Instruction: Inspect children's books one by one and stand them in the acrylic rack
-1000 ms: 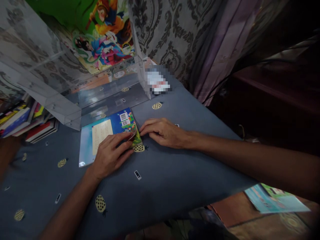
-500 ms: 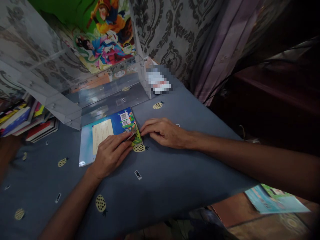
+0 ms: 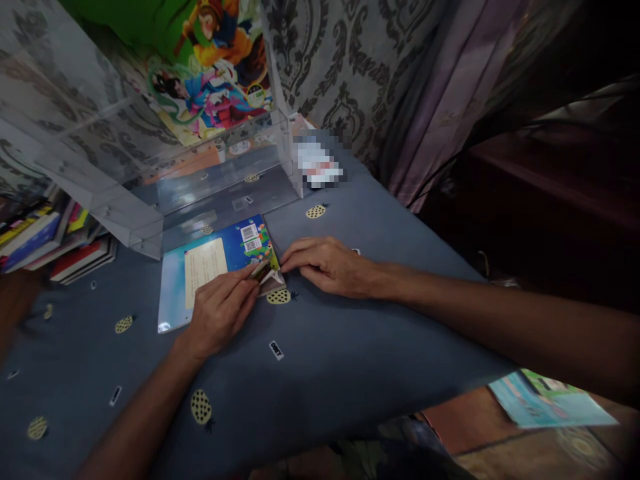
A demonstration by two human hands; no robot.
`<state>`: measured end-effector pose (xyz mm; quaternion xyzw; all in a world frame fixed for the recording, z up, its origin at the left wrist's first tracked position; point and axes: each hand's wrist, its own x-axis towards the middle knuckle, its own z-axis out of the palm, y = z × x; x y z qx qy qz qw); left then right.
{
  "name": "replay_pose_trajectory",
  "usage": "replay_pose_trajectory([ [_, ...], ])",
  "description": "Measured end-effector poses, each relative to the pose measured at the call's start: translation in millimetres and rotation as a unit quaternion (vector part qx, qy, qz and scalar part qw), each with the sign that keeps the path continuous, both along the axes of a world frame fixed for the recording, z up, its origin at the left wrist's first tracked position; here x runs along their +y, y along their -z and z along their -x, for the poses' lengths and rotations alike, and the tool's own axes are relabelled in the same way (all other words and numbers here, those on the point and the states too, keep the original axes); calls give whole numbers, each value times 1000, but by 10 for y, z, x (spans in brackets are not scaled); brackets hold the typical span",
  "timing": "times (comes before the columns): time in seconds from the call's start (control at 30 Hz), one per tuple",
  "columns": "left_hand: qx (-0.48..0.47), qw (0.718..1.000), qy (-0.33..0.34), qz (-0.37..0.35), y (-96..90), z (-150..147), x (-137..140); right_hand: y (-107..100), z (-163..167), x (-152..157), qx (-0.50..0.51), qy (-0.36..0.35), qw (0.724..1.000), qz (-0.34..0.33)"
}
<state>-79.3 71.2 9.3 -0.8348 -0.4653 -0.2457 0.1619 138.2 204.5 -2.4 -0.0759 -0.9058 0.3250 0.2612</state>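
A thin paperback book [image 3: 173,280] lies back cover up on the blue patterned cloth, its barcode at the upper right. My left hand [image 3: 223,308] rests over its lower part, thumb and fingers closed on the near right corner of the cover. That corner is bent up, and pale page edges show beneath it. My right hand [image 3: 330,265] is at the book's right edge, its fingers drawn together and the fingertips against the pages. Just behind the book stands a clear acrylic stand [image 3: 225,183].
A picture book with a green cover [image 3: 215,73] leans in the stand. Several stacked books [image 3: 83,260] lie at the left. A blurred white item [image 3: 320,163] sits behind the stand's right side. Below the table's right edge lies another light-blue book [image 3: 550,400].
My left fingers have pulled the book's near right corner up and back, so the cover bends more and pages show under it. My right hand has stayed nearly still.
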Motion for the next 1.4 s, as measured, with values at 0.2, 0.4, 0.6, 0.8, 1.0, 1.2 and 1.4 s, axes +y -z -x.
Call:
replay_pose_trajectory([
  [0.2, -8, 1000, -8, 6, 12, -9, -3, 16, 0, 5, -10, -18, 999, -29],
  [0.4, -8, 1000, -1, 12, 19, 4, -3, 31, -7, 10, -3, -24, 999, -20],
  [0.6, -6, 1000, 16, 5, 16, 1, 1, 25, -6, -1, 9, -15, 1000, -9],
  [0.8, -20, 999, 12, 31, 4, 21, -14, 45, 5, 17, 14, -34, 999, -15],
  [1.0, -106, 991, -43, 72, 22, 46, -31, 56, 9, 25, 16, -37, 999, -16],
  [1.2, -210, 966, -83, 129, -44, -3, -15, 35, 2, 34, 14, -62, 998, -26],
  [1.4, -234, 960, -77, 130, -48, 6, -7, 6, -4, 27, 4, -61, 998, -21],
])
